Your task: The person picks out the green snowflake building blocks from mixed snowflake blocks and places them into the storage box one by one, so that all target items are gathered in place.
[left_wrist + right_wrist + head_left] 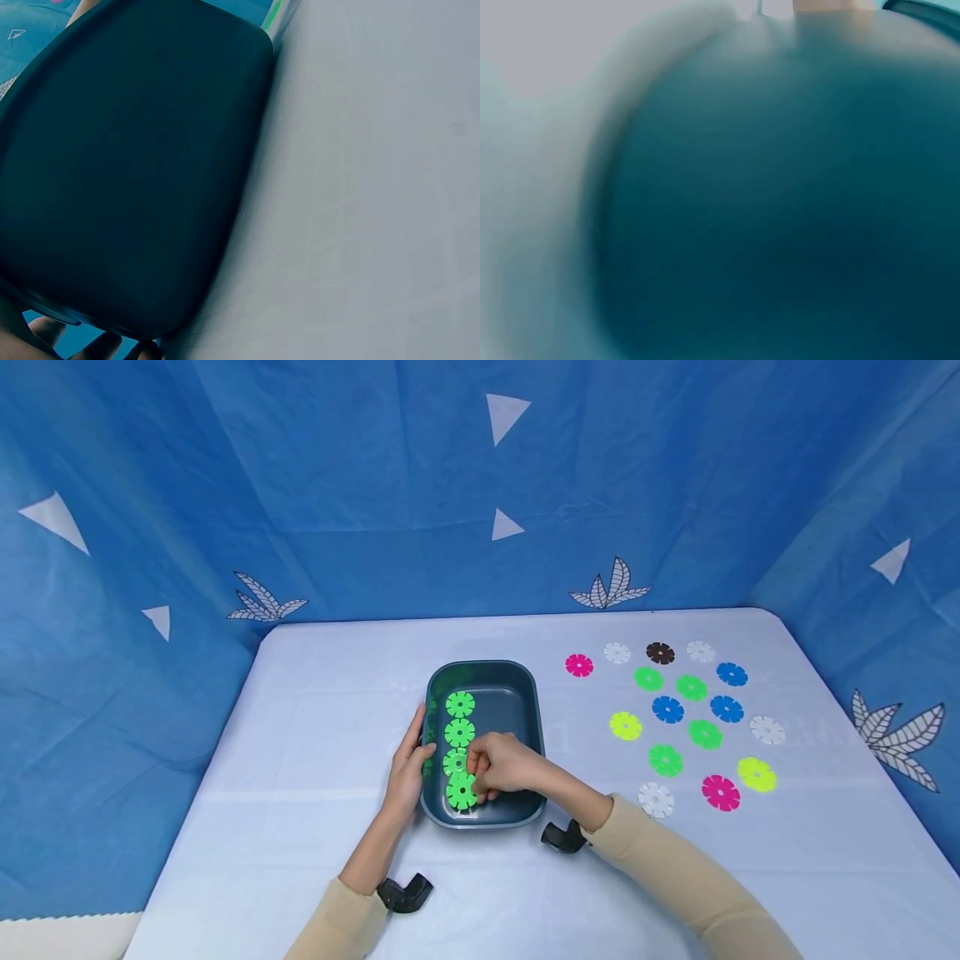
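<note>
A dark teal rectangular tray (pixel 507 710) stands mid-table. Its left rim is gripped by my left hand (pixel 407 772), thumb over the edge and fingers along the outside. Several green notched plastic discs lie in a row down the tray's left side. At the near end, my right hand (pixel 508 763) pinches the right edge of a green notched disc (pixel 461 792), which overlaps the disc (pixel 454 762) behind it. The left wrist view shows the tray's outer wall (pixel 150 165) and some fingertips (pixel 101 346). The tray's wall (pixel 765 187) is blurred in the right wrist view, hiding the right fingers.
Right of the tray, loose notched discs are scattered over the white table: pink (pixel 579 665), brown (pixel 660 652), blue (pixel 727 708), green (pixel 665 760), yellow (pixel 757 774) and white (pixel 767 729). Blue cloth (pixel 420 527) hangs behind and at both sides.
</note>
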`<act>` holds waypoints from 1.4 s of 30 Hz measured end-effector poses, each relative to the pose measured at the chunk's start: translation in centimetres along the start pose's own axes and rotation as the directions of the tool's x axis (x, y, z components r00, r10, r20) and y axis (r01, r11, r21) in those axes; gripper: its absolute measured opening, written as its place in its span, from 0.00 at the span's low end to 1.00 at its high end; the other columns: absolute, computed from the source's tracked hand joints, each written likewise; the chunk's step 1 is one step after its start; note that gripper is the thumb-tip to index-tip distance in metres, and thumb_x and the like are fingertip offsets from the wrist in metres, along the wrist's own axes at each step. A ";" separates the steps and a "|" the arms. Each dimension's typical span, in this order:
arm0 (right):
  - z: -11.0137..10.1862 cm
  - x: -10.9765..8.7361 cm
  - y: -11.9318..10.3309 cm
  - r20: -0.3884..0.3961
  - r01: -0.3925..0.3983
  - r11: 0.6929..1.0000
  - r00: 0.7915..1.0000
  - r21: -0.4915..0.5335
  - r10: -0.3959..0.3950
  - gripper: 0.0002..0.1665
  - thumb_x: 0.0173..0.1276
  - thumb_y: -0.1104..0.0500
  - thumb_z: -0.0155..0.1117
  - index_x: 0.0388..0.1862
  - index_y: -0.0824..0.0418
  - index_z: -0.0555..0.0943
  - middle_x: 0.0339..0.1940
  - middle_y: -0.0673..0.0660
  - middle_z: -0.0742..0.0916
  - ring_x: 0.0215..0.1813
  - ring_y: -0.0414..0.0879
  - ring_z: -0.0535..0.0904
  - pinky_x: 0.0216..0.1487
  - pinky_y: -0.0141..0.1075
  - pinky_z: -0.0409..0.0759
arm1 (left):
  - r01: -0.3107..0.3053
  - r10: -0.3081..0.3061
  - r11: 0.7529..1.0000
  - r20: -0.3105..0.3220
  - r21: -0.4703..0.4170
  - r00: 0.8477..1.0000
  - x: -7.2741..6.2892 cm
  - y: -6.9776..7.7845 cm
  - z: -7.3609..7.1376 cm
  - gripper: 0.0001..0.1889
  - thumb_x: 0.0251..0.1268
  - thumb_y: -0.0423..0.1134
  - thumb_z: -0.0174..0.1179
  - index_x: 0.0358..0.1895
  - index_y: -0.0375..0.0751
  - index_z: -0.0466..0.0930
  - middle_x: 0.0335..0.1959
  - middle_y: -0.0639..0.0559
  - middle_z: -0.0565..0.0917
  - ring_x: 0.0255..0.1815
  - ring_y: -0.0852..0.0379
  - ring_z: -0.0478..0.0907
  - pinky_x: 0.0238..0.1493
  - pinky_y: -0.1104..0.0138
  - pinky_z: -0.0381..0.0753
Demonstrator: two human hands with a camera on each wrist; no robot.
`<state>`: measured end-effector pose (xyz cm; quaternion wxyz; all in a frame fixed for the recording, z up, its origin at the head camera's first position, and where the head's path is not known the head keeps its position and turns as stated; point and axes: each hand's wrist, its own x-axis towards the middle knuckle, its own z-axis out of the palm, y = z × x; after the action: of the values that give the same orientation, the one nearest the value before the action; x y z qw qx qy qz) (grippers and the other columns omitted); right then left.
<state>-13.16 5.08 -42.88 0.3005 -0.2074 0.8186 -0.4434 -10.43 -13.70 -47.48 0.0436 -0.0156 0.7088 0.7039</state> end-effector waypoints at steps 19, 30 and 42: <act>1.0 0.2 0.4 0.023 -0.023 1.000 0.999 -0.003 0.023 0.07 0.57 0.73 0.68 0.31 0.67 0.78 0.17 0.57 0.85 0.18 0.45 0.84 0.22 0.36 0.84 | -0.003 0.003 1.000 0.005 -0.005 1.000 0.0 0.0 0.0 0.32 0.75 0.33 0.40 0.79 0.55 0.48 0.81 0.56 0.45 0.82 0.53 0.37 0.80 0.51 0.39; 1.1 0.1 0.4 0.019 -0.014 1.000 1.000 -0.017 0.014 0.06 0.57 0.72 0.69 0.31 0.68 0.79 0.17 0.58 0.85 0.19 0.47 0.84 0.22 0.35 0.84 | -0.008 0.008 1.000 0.011 -0.019 1.000 -0.1 0.1 0.1 0.32 0.75 0.32 0.40 0.79 0.54 0.47 0.81 0.56 0.45 0.82 0.52 0.37 0.80 0.50 0.39; 1.3 0.0 0.5 0.012 0.000 1.000 1.000 -0.029 0.000 0.06 0.58 0.71 0.69 0.31 0.68 0.79 0.17 0.57 0.85 0.19 0.46 0.84 0.23 0.34 0.83 | -0.006 0.006 1.000 0.006 -0.003 1.000 -0.2 0.0 0.0 0.32 0.75 0.33 0.40 0.79 0.53 0.47 0.81 0.56 0.45 0.82 0.52 0.37 0.80 0.49 0.39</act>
<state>-12.37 4.57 -43.87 0.3022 -0.2144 0.8232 -0.4301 -10.26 -13.67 -47.49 0.0434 -0.0116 0.7078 0.7050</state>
